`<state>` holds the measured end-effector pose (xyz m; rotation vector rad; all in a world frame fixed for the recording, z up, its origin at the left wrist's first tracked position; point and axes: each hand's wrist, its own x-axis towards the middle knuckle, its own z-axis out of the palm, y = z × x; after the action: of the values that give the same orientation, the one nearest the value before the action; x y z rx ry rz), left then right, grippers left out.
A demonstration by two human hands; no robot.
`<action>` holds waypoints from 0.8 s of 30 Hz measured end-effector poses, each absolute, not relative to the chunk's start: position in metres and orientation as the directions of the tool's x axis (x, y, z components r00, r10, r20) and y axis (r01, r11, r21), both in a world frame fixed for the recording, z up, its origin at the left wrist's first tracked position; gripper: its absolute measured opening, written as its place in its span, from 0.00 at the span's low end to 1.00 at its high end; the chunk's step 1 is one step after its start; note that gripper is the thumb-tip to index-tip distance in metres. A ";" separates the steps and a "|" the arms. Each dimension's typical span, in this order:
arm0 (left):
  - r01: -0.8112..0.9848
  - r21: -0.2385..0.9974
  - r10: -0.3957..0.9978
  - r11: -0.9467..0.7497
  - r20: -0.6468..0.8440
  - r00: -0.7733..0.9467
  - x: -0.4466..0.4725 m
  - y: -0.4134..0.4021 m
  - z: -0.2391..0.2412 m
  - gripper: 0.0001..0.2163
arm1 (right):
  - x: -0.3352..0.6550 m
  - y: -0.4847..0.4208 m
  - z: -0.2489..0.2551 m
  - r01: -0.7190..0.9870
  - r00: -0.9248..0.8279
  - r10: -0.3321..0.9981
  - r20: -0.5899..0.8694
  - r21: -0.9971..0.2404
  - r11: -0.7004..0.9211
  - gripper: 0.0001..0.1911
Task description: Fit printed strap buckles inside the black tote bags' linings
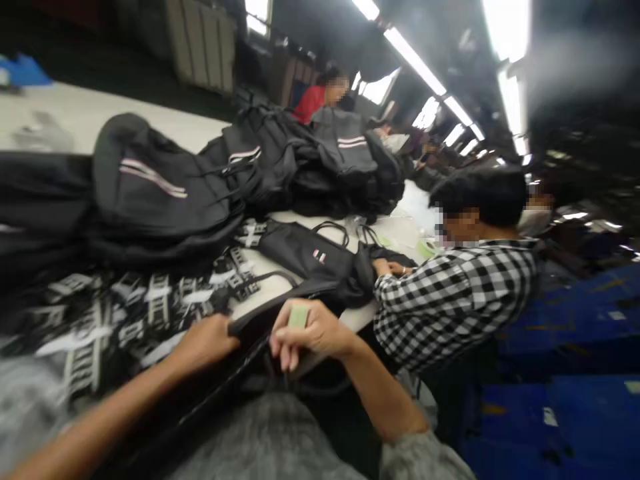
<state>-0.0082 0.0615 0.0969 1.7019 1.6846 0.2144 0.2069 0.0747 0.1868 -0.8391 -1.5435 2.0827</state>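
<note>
A black bag (220,373) with a long zipper lies across my lap, its upper edge raised. My left hand (207,341) is closed on that edge, knuckles up. Just right of it, my right hand (320,331) is held over the zipper with its fingers curled inward. A small pale green piece (299,316) shows at the index finger; I cannot tell whether it is wrapped on or held. Whatever the right fingertips pinch is hidden and blurred.
Loose buckles and white-tagged straps (155,300) cover the table on the left. Black backpacks (150,180) with striped trim are heaped behind. A co-worker in a checked shirt (460,293) sits at right, hands on black fabric. Blue bins (590,427) stand lower right.
</note>
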 end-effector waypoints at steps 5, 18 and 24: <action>0.734 0.639 0.910 0.231 -0.409 0.070 -0.027 0.063 0.089 0.08 | 0.206 0.066 0.193 0.385 -0.520 0.852 -0.061 -0.907 0.170 0.06; 0.684 0.711 0.956 0.160 -0.285 0.072 -0.015 0.032 0.100 0.07 | 0.170 0.075 0.151 0.460 -0.885 0.444 -0.140 -0.123 0.879 0.14; 0.781 0.598 0.977 0.181 -0.199 -0.074 -0.030 0.046 0.107 0.08 | 0.197 0.059 0.137 0.530 -0.710 0.425 -0.562 -0.029 0.848 0.13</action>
<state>-0.0298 0.0457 0.1070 1.6472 1.9038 0.4566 0.1969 0.0592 0.1366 -1.0017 -3.5503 0.3635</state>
